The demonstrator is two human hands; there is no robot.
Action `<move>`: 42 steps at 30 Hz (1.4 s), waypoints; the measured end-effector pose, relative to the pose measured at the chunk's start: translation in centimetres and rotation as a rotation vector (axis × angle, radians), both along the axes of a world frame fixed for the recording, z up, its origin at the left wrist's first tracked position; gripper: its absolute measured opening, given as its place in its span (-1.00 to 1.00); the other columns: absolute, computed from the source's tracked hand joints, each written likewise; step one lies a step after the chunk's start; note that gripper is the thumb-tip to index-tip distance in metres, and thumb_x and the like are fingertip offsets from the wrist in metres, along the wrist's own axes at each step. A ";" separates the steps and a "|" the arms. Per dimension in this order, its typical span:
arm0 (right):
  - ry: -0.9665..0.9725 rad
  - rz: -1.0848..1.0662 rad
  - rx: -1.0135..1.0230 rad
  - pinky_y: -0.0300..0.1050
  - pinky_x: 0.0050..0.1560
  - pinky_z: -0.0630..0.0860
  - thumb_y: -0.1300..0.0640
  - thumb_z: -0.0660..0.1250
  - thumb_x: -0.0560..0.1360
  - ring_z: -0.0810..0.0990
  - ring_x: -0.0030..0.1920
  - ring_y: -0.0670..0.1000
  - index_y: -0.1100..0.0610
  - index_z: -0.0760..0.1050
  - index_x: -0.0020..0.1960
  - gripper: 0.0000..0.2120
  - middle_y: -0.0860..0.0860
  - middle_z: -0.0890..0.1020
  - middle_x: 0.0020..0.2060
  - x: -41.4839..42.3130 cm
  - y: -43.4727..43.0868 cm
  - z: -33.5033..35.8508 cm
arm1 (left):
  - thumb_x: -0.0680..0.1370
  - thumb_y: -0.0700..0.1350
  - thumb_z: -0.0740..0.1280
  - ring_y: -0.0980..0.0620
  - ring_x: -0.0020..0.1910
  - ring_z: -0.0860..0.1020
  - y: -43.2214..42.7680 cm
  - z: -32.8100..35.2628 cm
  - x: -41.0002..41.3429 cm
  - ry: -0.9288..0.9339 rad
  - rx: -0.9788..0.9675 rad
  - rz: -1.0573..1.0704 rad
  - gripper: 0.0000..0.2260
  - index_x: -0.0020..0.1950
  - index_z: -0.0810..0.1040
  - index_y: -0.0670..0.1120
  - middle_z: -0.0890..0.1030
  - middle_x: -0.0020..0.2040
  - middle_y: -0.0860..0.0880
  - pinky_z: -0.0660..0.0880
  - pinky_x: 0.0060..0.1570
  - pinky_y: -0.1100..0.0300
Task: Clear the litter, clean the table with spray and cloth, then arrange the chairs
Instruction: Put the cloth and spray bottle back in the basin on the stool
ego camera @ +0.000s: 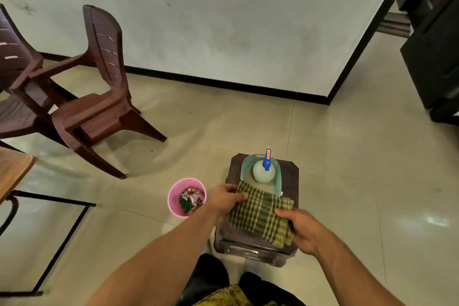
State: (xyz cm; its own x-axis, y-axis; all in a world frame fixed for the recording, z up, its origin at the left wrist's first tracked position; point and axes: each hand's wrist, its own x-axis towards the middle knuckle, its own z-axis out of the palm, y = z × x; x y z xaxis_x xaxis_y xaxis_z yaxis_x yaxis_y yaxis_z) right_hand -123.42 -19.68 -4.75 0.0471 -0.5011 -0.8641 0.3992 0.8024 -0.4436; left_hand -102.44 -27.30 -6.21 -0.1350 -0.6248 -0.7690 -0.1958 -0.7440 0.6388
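Both hands hold the green-and-yellow checked cloth (260, 216) over the dark brown plastic stool (255, 243): left hand (227, 200) pinches the 9 o'clock edge, right hand (301, 230) closes on the 4 o'clock corner. The blue-triggered white spray bottle (264, 170) stands in the pale green plastic basket (275, 176) at 12 o'clock. Litter fills the pink plastic bin (186, 197) — apparently cleared. Step in hand: handling the cloth, whether fetching or returning is unclear. The brown plastic chairs (94, 107) at 10 o'clock stand askew — unarranged.

Head view looks steeply down, close over a stool (258, 243).
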 end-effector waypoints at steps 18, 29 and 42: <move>0.061 -0.564 0.070 -0.03 -0.11 0.58 0.16 0.43 0.50 0.68 -0.03 0.14 0.24 0.57 0.20 -0.70 0.20 0.70 0.03 2.5 -4.5 -5.0 | 0.59 -0.16 0.41 -0.17 0.15 0.67 -0.8 -3.3 -6.9 0.270 0.387 0.279 -0.73 0.27 0.58 -0.22 0.72 0.09 -0.19 0.62 0.15 -0.11; 0.315 -0.178 0.173 -0.14 -0.41 0.48 0.17 0.49 0.48 0.58 -0.39 -0.03 0.23 0.61 0.03 -0.81 0.12 0.68 -0.25 -0.1 -7.6 -7.2 | 0.64 -0.26 0.33 -0.11 -0.03 0.68 -5.1 -3.9 -5.6 0.085 0.273 0.136 -0.82 0.24 0.55 -0.20 0.69 0.13 -0.21 0.66 -0.15 0.01; 0.580 0.027 0.250 0.12 -0.16 0.66 0.07 0.56 0.33 0.66 -0.26 0.16 0.13 0.64 -0.14 -0.81 0.12 0.71 -0.27 0.8 -5.3 -16.7 | 0.44 -0.38 0.52 -0.10 -0.11 0.60 -3.9 -11.2 -5.7 -0.241 0.232 0.199 -0.75 -0.16 0.50 -0.12 0.61 -0.09 -0.21 0.62 -0.05 0.03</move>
State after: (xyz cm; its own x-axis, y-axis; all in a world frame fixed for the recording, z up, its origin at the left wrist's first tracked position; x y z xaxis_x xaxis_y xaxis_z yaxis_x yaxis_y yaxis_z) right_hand -122.58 -24.99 -21.46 -0.4544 -0.2855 -0.8438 0.1281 0.9164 -0.3791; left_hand -108.13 -31.24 -17.40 0.1732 -0.4266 -0.8877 -0.1570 -0.9018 0.4027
